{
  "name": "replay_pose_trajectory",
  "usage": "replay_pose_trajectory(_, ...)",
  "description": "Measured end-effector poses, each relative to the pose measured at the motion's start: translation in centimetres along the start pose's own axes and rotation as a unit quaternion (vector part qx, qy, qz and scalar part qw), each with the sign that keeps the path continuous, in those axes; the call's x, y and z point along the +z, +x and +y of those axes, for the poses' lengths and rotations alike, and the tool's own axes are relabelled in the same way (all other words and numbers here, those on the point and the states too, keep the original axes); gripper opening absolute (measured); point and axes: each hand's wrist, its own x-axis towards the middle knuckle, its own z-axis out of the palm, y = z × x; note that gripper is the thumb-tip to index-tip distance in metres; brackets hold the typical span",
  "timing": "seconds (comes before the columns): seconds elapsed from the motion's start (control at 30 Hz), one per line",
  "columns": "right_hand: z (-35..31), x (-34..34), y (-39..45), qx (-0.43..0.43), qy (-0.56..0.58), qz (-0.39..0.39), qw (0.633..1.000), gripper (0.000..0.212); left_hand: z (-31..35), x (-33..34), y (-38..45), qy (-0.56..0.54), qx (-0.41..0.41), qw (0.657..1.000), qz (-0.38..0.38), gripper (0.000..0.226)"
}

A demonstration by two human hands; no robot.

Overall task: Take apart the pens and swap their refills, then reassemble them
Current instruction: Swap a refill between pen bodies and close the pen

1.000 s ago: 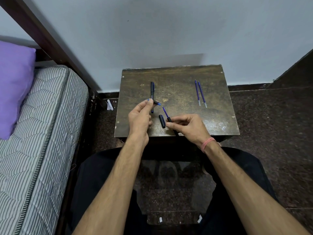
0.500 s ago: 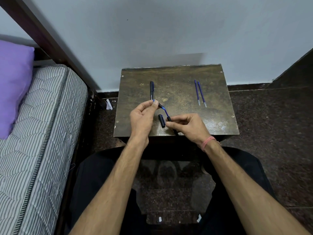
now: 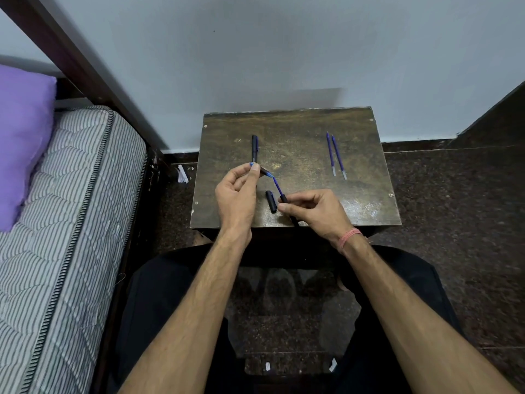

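Mattress with grey-and-white stripes and purple pillow at left, both cut off by frame edge. Worn dark-brown wooden table stands against pale wall. Left hand is raised above table, thumb and forefinger pinching small black pen tip section; most of that piece is hidden by fingers. Right hand grips black pen barrel, its rear end covered by palm. Blue refill spans between tip section and barrel. Black cap lies on table just beside barrel. Assembled black pen lies behind left hand, its lower end hidden. Two loose blue refills lie side by side at far right, well apart from hands.
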Motion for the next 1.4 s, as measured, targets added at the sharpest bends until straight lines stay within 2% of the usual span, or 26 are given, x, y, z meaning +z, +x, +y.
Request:
replay_pose_trajectory(0.43,-0.2,0.0,-0.1,0.001,0.010,0.009,1.000,0.022,-0.5,0.3,0.1,0.011,0.003,1.000,0.022,0.019)
replay_pose_trajectory(0.63,-0.3,0.0,-0.2,0.004,0.013,0.005,1.000,0.022,-0.9,0.2,0.3,0.028,0.006,1.000,-0.005,0.019)
replay_pose_trajectory(1.07,-0.2,0.0,-0.1,0.006,0.015,0.015,1.000,0.022,-1.0,0.0,0.7,0.096,0.086,0.990,-0.061,0.011)
replay_pose_trajectory(1.2,-0.5,0.1,-0.2,0.016,0.024,0.022,0.999,0.021,-1.4,-0.3,0.2,0.125,0.051,0.985,-0.111,0.011)
replay_pose_trajectory(1.4,-0.8,-0.1,-0.3,0.028,0.029,0.022,0.999,0.023,-1.9,0.0,0.2,0.071,0.008,0.990,-0.119,0.007)
